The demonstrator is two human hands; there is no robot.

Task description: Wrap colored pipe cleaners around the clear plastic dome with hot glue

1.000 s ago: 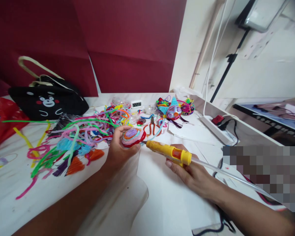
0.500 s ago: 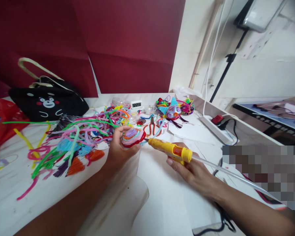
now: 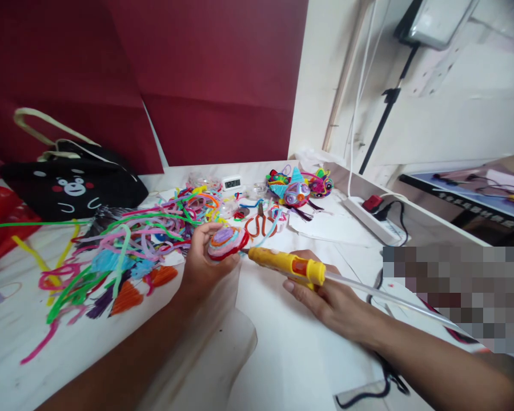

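Yellow glue gun (image 3: pixel 276 261) in right hand (image 3: pixel 332 297), grip wrapped round it; nozzle (image 3: pixel 245 250) at red rim of coiled pipe-cleaner piece (image 3: pixel 225 241), left hand (image 3: pixel 199 267) pinching that. Contact unclear.

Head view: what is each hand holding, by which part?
The left hand holds the multicoloured piece by its edge, between fingers and thumb. The right hand holds the yellow glue gun from below, near its rear end.

At four o'clock, pixel blocks hide a patch of the tabletop (image 3: pixel 282 342). The left edge crops the red bag (image 3: pixel 4 228) at nine o'clock; the nozzle tip (against the coiled piece (image 3: pixel 226 242)) is too small to make out.
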